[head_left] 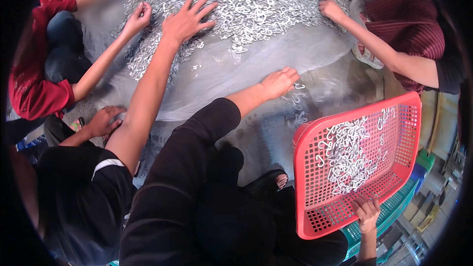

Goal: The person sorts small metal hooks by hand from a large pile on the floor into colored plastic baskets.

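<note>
My left arm, in a black sleeve, reaches forward over the ground. My left hand [280, 83] is closed with its fingers bent down, and a small white hook [299, 86] shows at the fingertips. Just below it, several blurred hooks [299, 116] appear over the grey floor, beside the basket. My right hand [367, 215] grips the near side of a red plastic basket [315, 218], its fingers over the perforated wall. The basket is tilted, and many white curved hooks [349, 155] lie inside in a loose heap.
A large pile of hooks [256, 7] covers a translucent plastic sheet [221, 76] ahead. Co-workers' hands reach into it: a spread hand [189, 19] at centre left, others at far left and right. A green basket [394, 212] sits under the red one.
</note>
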Motion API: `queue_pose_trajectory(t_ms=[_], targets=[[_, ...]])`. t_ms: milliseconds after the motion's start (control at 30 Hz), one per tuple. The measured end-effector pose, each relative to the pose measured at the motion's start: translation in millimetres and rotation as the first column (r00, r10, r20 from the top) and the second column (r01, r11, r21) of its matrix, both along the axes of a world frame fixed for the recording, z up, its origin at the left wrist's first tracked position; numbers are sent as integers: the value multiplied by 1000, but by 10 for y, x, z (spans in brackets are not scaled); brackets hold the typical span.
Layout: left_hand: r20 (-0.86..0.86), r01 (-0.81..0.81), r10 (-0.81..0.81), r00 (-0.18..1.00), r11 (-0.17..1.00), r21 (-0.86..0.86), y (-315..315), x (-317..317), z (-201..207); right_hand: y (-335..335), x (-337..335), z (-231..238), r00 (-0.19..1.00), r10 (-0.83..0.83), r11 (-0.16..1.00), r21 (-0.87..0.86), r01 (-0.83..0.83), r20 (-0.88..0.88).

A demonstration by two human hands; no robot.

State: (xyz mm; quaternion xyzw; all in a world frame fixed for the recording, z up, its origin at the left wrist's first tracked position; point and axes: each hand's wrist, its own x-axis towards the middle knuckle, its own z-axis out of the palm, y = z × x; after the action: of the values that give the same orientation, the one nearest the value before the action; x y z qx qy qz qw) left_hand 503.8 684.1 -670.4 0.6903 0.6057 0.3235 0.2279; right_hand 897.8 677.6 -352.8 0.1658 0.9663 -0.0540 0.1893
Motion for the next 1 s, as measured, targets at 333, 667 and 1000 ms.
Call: queue_pose_trajectory(t_ms=[333,667,1000], targets=[[39,24,-20,999,994,-105,284,87,-202,-69,-39,-24,999,-48,999,-3,47,-26],[538,230,-415,734,897,378,427,42,2428,0,-197,64,999,-33,999,-35,32,-38],[-63,96,-93,994,995,35,680,219,69,-127,-57,-9,993,-115,993,2,115,-21]])
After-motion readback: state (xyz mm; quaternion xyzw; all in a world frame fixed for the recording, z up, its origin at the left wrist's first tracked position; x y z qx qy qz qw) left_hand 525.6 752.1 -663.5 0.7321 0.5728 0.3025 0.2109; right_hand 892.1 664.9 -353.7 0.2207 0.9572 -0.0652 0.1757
